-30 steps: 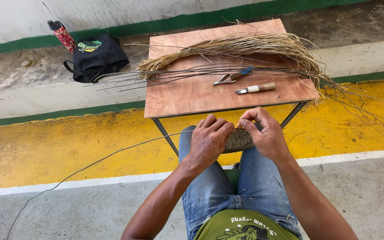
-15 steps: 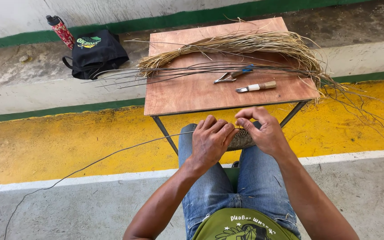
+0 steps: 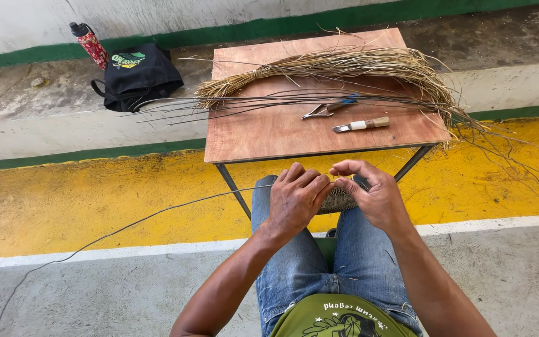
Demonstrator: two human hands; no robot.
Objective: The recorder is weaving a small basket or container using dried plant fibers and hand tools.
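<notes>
Since a moment ago my two hands have drawn closer together over my knees and the view has tipped a little nearer to the table; nothing on the table top has moved. My left hand [image 3: 296, 201] is curled shut over the small woven coil of dark and pale fibre [image 3: 338, 201] that rests on my lap, and my right hand [image 3: 369, 193] pinches the same piece from the right, fingertips meeting those of the left. A long thin dark strand [image 3: 126, 228] runs from under my left hand away to the left across the yellow painted floor strip [image 3: 63, 200] and onto the grey concrete.

Just beyond my knuckles is the near edge of the brown plywood table [image 3: 263, 134], on thin metal legs. On it lie a wooden-handled knife [image 3: 362, 125] and blue-handled pliers [image 3: 329, 109], near each other, and behind them a tied bundle of pale straw [image 3: 338, 65] whose ends spill off the right edge. Far left, on the concrete ledge, sit a black bag [image 3: 135, 75] and a red patterned bottle [image 3: 90, 43]. Open floor lies left and right of my legs.
</notes>
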